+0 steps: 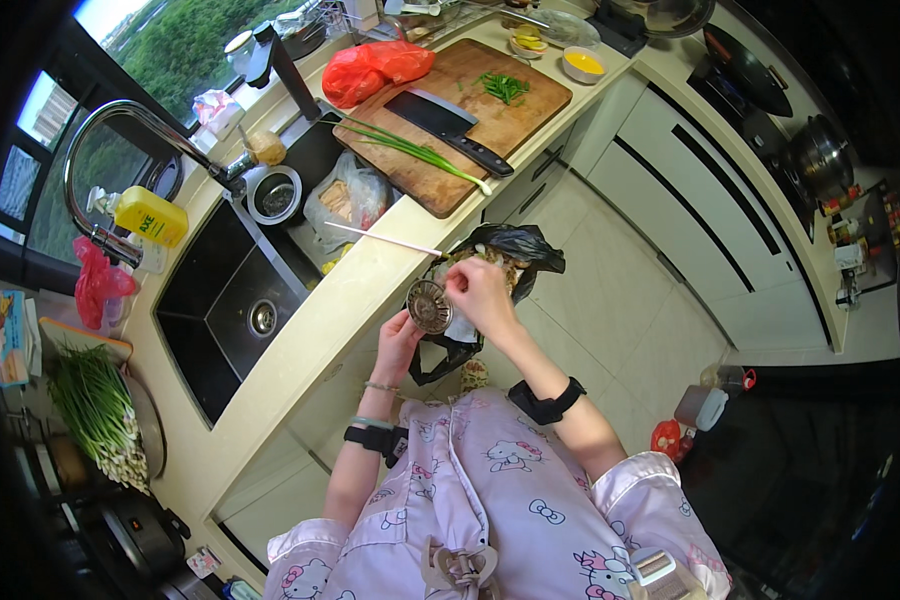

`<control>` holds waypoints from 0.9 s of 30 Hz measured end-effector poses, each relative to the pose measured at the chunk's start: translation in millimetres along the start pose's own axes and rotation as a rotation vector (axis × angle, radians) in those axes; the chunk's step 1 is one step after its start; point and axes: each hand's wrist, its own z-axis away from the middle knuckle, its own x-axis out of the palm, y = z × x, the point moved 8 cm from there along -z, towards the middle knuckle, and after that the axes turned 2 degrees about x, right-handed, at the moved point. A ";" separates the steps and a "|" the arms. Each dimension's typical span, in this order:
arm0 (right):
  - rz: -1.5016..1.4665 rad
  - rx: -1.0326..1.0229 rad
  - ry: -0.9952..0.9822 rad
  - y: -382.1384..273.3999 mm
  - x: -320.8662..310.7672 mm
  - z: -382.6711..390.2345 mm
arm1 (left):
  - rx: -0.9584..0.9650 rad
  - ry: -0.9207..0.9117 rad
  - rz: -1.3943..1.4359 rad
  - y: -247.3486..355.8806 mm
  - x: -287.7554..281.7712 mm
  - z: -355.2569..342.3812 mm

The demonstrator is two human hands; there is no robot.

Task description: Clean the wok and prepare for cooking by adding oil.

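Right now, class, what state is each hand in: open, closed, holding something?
Left hand: closed, holding the round strainer.
Right hand: curled beside the strainer; whether it holds anything cannot be told.

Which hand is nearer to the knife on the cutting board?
Right. The right hand is below the knife in the picture; the left hand, holding a round metal strainer, is lower, farther left and farther from it.
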 end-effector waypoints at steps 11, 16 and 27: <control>-0.085 0.089 -0.267 -4.1 -7.4 11.7 | 0.049 -0.043 0.044 4.3 1.4 -1.0; -0.009 0.050 -0.244 -17.3 17.4 32.0 | 0.070 -0.044 0.029 7.6 2.2 -4.2; 0.054 0.131 -0.132 -1.5 20.7 30.4 | 0.124 -0.012 0.014 23.8 -0.7 -5.9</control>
